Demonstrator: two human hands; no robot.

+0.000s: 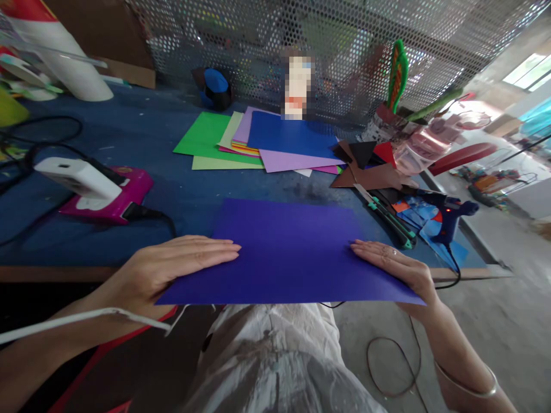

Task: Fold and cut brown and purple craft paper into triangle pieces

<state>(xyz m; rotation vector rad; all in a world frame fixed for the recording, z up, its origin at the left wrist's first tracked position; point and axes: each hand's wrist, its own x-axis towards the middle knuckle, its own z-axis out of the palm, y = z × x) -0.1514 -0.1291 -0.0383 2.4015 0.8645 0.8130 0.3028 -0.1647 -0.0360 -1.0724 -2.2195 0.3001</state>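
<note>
A purple sheet of paper (284, 252) spans the space between my hands, its near edge reaching past the table's front edge over my lap. My left hand (189, 261) grips its left side, fingers straight and together on top, thumb hidden beneath. On the right side my right hand (390, 261) holds it the same way, with its thumb also out of sight. The sheet looks flat and unfolded. Just right of it lies a green-and-black utility knife (387, 218).
Coloured paper sheets (293, 135) are stacked at the back. A magenta power strip (116, 198) with a white plug stands left. To the right are paper scraps (370, 172), a glue gun (450, 221) with a lit red light, and a clear pink bottle (424, 146). Perforated metal (258, 46) backs the table.
</note>
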